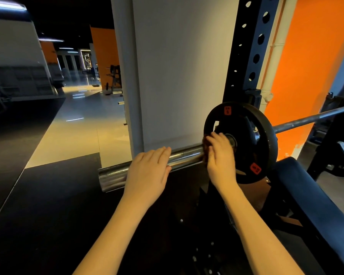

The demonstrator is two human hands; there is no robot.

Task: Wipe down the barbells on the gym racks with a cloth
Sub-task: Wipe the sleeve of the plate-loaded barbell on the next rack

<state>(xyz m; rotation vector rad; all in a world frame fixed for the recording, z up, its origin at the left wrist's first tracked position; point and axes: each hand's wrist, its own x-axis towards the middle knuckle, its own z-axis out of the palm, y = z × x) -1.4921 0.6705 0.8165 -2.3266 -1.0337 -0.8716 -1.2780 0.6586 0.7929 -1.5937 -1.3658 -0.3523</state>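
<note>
Barbell (185,156), smooth chrome, is touched by the straight-fingered left hand (147,171). A brown cloth (206,143) is gripped by the right hand (219,155) at three o'clock, over black floor (48,215).

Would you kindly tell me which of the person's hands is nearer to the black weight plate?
Right. The right hand holds the brown cloth on the barbell sleeve, close beside the weight plate; the left hand rests farther out on the sleeve, toward its free end.

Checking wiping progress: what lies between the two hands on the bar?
Head view: only bare chrome sleeve between the left hand, resting on it, and the right hand gripping the cloth by the plate.
</note>
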